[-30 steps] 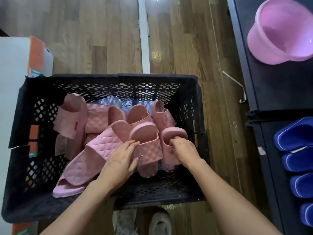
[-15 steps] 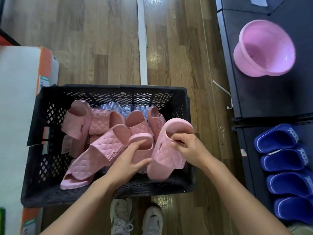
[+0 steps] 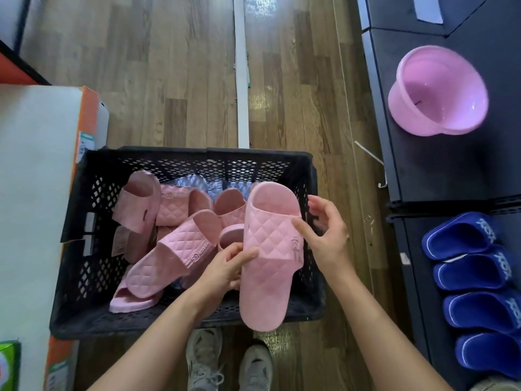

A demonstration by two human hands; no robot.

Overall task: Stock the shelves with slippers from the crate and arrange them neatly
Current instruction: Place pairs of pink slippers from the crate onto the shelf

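A black plastic crate [image 3: 197, 157] stands on the wooden floor and holds several pink quilted slippers [image 3: 180, 246]. One pink slipper [image 3: 267, 249] is lifted above the crate's right side, toe end toward me. My left hand [image 3: 225, 266] pinches its left edge, thumb on top. My right hand [image 3: 329, 238] is at its right side: the thumb touches the strap and the fingers are spread, apart from the slipper. The dark shelf [image 3: 437, 170] lies to the right.
A row of blue slippers [image 3: 473, 272] lies on the lower right part of the shelf. A pink plastic basin [image 3: 437, 91] sits farther up it. A white and orange carton [image 3: 36, 193] stands against the crate's left side. My shoes [image 3: 228, 362] are below the crate.
The pink slipper has come up out of the crate and turned flat, strap upward. My left hand moved from the pile onto its left edge. My right hand's fingers opened from its toe end.
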